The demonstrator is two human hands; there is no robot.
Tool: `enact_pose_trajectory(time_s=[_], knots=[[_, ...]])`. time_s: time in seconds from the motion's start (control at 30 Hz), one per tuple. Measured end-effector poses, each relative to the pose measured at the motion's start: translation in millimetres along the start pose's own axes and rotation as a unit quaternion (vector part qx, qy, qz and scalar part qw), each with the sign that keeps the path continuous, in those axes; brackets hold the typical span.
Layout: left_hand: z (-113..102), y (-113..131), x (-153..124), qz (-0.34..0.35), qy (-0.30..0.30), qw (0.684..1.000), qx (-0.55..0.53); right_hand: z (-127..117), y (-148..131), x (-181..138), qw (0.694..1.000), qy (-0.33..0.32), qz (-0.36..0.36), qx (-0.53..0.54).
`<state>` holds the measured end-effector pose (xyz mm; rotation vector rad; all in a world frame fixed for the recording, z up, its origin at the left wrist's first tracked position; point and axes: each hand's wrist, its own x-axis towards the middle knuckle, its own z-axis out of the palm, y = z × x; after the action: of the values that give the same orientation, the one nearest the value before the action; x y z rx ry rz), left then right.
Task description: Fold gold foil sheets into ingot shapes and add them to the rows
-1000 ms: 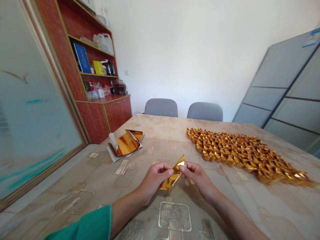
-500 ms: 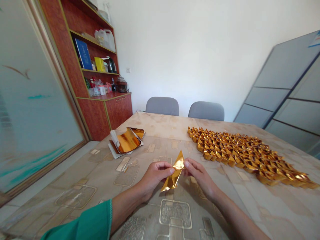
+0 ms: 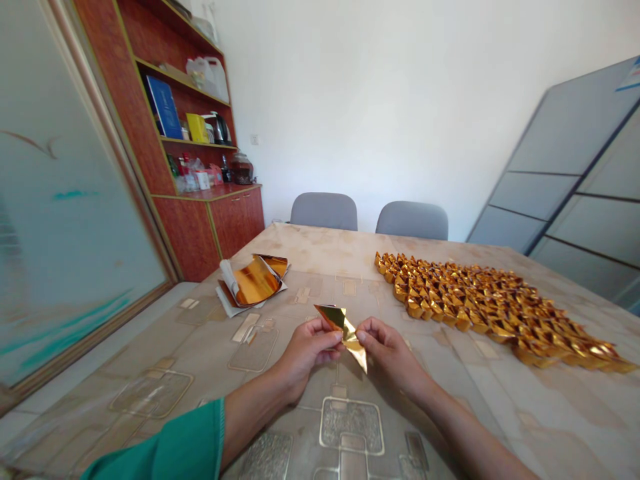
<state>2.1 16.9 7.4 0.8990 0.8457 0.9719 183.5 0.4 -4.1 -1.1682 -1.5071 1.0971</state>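
Note:
Between my hands, above the tablecloth, is a piece of folded gold foil paper (image 3: 354, 341) with pointed ends. One point reaches up and left, the other down and right. My left hand (image 3: 311, 343) pinches its left side between thumb and fingers. My right hand (image 3: 383, 340) grips its right edge in the same way. To the right stand many folded gold paper ingots (image 3: 480, 300), set close together in rows. Left of my hands lies a stack of gold foil sheets (image 3: 257, 283) with white paper around it, curled at the edges.
The table (image 3: 320, 250) has a patterned cover. Two grey chairs (image 3: 324, 211) stand at its far side. A red-brown cabinet (image 3: 235, 220) with bottles and a kettle is at the left, beside a frosted glass door (image 3: 75, 200). Grey panels (image 3: 545, 153) lean at the right.
The folded foil paper has turned between my hands: its upper point leaned right before and now leans left. Both hands still hold it in nearly the same spot.

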Motion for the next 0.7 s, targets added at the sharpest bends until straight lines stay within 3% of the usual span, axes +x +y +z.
enact_pose_trajectory(time_s=[0.7], knots=[[-0.4, -3.5, -1.0, -0.033, -0.012, 0.999, -0.018, -9.0, -4.0, 0.6, 0.999, -0.034, -0.020, 0.013]])
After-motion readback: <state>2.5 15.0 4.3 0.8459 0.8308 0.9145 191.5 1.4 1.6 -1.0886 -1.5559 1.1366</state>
